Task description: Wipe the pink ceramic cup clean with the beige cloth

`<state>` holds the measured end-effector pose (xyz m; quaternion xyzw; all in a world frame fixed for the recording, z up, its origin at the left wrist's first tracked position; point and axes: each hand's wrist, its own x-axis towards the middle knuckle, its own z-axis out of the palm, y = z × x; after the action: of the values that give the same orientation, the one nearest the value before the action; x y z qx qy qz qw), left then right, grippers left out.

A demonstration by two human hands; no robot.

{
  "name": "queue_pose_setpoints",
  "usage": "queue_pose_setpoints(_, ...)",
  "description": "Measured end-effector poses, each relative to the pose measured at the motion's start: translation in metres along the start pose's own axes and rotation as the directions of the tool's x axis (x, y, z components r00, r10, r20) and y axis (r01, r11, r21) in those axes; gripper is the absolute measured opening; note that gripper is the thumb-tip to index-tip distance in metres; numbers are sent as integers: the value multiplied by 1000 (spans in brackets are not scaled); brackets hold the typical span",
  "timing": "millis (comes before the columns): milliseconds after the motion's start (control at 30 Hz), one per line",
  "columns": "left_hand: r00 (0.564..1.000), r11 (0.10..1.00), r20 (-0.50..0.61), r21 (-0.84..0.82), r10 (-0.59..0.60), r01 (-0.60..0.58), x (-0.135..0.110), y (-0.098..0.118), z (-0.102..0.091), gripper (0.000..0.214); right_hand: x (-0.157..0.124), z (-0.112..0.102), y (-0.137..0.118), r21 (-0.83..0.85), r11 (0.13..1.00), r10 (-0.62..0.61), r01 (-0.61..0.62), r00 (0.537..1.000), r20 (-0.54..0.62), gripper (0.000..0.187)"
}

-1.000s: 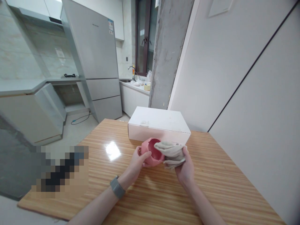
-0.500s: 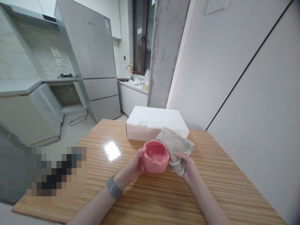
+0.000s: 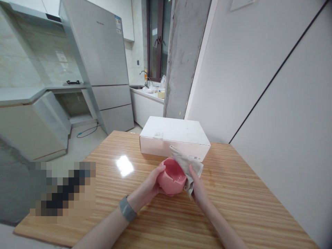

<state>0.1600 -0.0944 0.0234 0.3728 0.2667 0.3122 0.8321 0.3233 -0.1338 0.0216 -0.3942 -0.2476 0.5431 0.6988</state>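
Observation:
A pink ashtray (image 3: 169,184) with a notched rim is tilted above the table, its hollow facing up and toward me. My left hand (image 3: 151,183) grips it from the left, thumb at the rim and the other fingers partly hidden behind and below. A grey-beige cloth (image 3: 183,161) is pinched in my right hand (image 3: 199,191). The cloth lies over the right side of the ashtray's rim and hides part of the opening. Some of my right fingers are out of sight behind the cloth.
A white cardboard box (image 3: 176,131) sits on the wooden table (image 3: 228,200) just beyond my hands. A blurred dark patch (image 3: 62,193) covers the table's left edge. A fridge (image 3: 95,52) and a sink counter (image 3: 147,105) stand farther back, with a white wall on the right.
My right hand and the cloth have moved left, and the cloth now overlaps the ashtray's rim. The ashtray has tipped a little and sunk slightly.

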Motion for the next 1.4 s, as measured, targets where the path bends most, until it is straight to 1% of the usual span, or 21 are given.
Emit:
queue_pose_setpoints(100,999,1000,-54,13,-7,8,1,1,2,61,3,-3,6,-34,999,4,-5,999,-39,48)
queue_pose_setpoints(200,996,1000,-87,15,18,-17,3,1,2,64,2,-4,8,-94,995,-30,27,999,-38,50)
queue_pose_setpoints(300,983,995,-160,17,95,-93,5,-1,4,62,-2,-4,12,-131,989,-69,62,996,-52,47)
queue_pose_setpoints(400,946,974,-234,33,226,-224,6,-2,7,58,-7,-3,22,-138,988,-89,75,992,-93,44)
queue_pose_setpoints(467,919,951,-248,43,307,-306,5,-4,8,57,-10,-1,28,-126,988,-103,89,988,-116,46)
queue_pose_setpoints(500,912,944,-247,41,328,-328,5,-4,9,58,-11,-1,30,-124,988,-113,97,985,-131,47)
queue_pose_setpoints(567,914,941,-234,20,332,-337,4,-6,9,58,-12,0,30,-123,986,-130,110,978,-166,46)
queue_pose_setpoints(633,924,947,-221,-9,312,-322,4,-8,8,56,-10,-1,26,-97,989,-131,114,971,-200,44)
queue_pose_setpoints(700,944,954,-183,-74,273,-290,5,-8,8,51,-7,-3,20,-48,992,-121,113,965,-232,43)
queue_pose_setpoints(733,961,959,-143,-125,236,-254,6,-7,8,49,-5,-4,17,-23,993,-118,116,963,-244,43)
queue_pose_setpoints(800,990,964,-27,-223,141,-144,6,-5,8,50,-2,-6,12,19,992,-114,122,961,-252,42)
queue_pose_setpoints(867,995,964,70,-263,65,-45,6,-3,7,50,-1,-6,8,53,991,-110,125,967,-230,39)
queue_pose_setpoints(900,995,965,92,-263,46,-21,6,-2,6,49,-1,-6,6,65,990,-107,124,969,-224,37)
queue_pose_setpoints(1033,992,966,121,-258,37,-5,5,-3,-1,45,-2,-4,1,98,990,-82,106,971,-224,34)
queue_pose_setpoints(1133,990,978,143,-205,6,24,4,-8,-6,45,-4,-3,-2,133,989,-33,61,979,-199,36)
queue_pose_setpoints(1200,983,988,181,-150,-8,35,3,-11,-8,49,-5,-2,-5,131,991,-16,38,986,-168,34)
queue_pose_setpoints(1300,967,993,249,-87,-54,78,0,-12,-8,61,-6,0,-8,108,994,2,7,996,-84,31)
queue_pose_setpoints(1333,965,994,254,-75,-63,84,0,-12,-8,63,-6,1,-8,100,995,4,3,998,-63,30)
queue_pose_setpoints(1400,973,997,226,-63,-37,53,-1,-11,-6,64,-6,3,-8,83,996,-12,16,999,-44,30)
